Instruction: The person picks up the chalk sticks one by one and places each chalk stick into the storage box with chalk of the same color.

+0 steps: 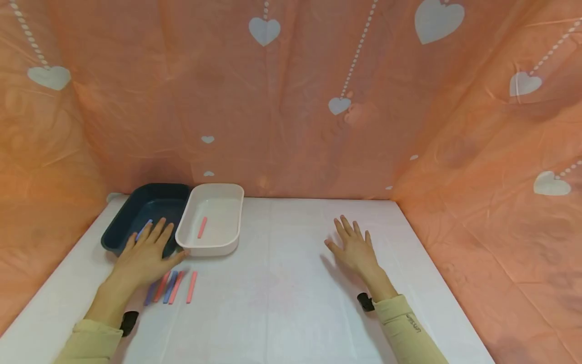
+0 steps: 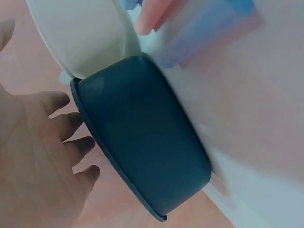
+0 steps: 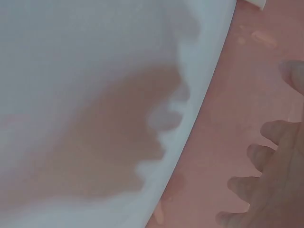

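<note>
My left hand [image 1: 143, 260], fingers spread, hovers over the front of a dark blue tray [image 1: 159, 207]. A blue chalk stick [image 1: 149, 222] lies in that tray, partly hidden by the fingers. In the left wrist view the fingertips show beside the dark tray's rim, with nothing in the hand. A white tray [image 1: 232, 242] adjoins on the right and has a pink chalk stick [image 1: 202, 227] inside. Several pink and blue chalk sticks [image 1: 176, 288] lie in a row near my left wrist. Off to the right, my right hand [image 1: 356, 250] is held above the table with fingers spread, holding nothing.
A white cloth covers the table [image 1: 282, 303]. Orange curtains with white hearts [image 1: 273, 101] close off the back and both sides. Each wrist carries a small black camera [image 1: 365, 302]. The right hand casts a shadow on the cloth.
</note>
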A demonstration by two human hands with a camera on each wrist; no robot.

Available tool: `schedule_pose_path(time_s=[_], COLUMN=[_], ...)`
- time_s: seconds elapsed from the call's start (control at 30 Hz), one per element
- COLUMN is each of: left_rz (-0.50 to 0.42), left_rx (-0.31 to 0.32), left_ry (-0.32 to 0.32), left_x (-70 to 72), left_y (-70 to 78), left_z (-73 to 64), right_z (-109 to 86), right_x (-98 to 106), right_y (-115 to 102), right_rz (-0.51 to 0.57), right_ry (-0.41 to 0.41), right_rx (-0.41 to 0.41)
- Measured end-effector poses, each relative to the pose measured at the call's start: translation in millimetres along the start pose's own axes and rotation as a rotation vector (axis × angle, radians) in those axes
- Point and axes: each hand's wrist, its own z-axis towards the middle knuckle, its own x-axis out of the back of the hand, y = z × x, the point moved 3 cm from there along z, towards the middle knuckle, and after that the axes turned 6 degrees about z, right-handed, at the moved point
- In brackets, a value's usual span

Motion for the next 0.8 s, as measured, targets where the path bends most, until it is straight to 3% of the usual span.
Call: schedule_pose_path(time_s=[0.43,0.63,0.8], left_rz=[-0.055,-0.091,-0.104], left_rx=[-0.009,-0.021,-0.022], left_ry=[0.078,0.117,0.209], left_x=[-7.9,0.8,8.7], left_y=[-1.2,-0.7,-3.5], left_z=[-30.2,-37.0,-44.1], right_z=[9.3,24.3,37.6], right_x=[-18.2,-21.0,-26.6], right_y=[-44.3,-72.6,-101.8], right_rz=[0.047,0.065,0.060], right_ry=[0.008,0.035,0.033], right_rx=[0.079,0.124,0.176])
